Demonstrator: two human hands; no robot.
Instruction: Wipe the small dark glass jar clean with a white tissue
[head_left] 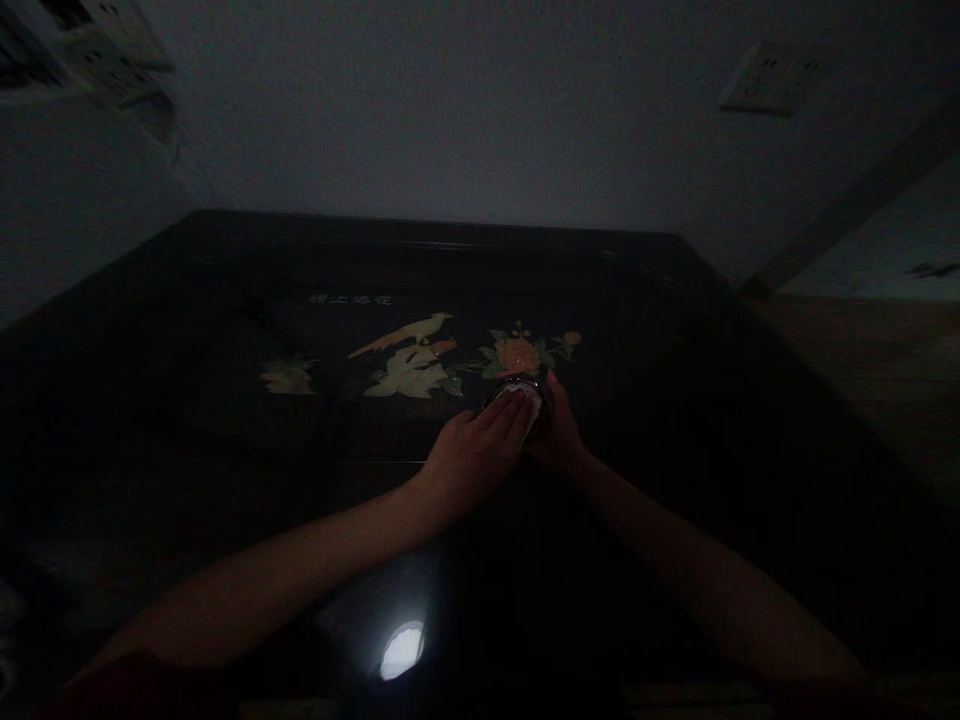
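Note:
The scene is very dim. My left hand (476, 450) lies palm down with its fingers pressed on a small pale cloth or wad (525, 400) on top of a small dark round object (517, 392). My right hand (559, 430) wraps around that object from the right side, fingers closed on it. Both hands meet over a black lacquered tabletop (225, 420) decorated with a bird (409, 332) and flowers (517, 355). What the dark object is cannot be made out.
The black table reaches back to a pale wall with an outlet plate (772, 78) at upper right and another fixture (105, 60) at upper left. A bright light reflection (403, 650) shows on the glossy near surface. Brownish floor (877, 370) lies right of the table.

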